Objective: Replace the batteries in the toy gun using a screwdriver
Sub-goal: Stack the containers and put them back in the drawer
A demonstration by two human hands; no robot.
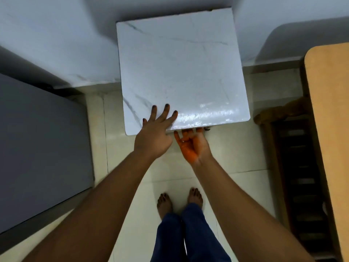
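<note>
Notably, small white table (181, 69): left hand (153, 137) lay flat and slack on its top, right hand (192, 144) hooked fingers under the near edge (toy gun, screwdriver nowhere visible); uneven lift might tip it.

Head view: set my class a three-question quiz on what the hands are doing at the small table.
1. True or false: the left hand lies flat on the white tabletop.
2. Where is the right hand? A on top; B at the near edge, palm up, fingers under it; C hanging down.
3. Fill in: the toy gun and screwdriver are ____ in view.

Key: 1 true; 2 B; 3 not
</note>
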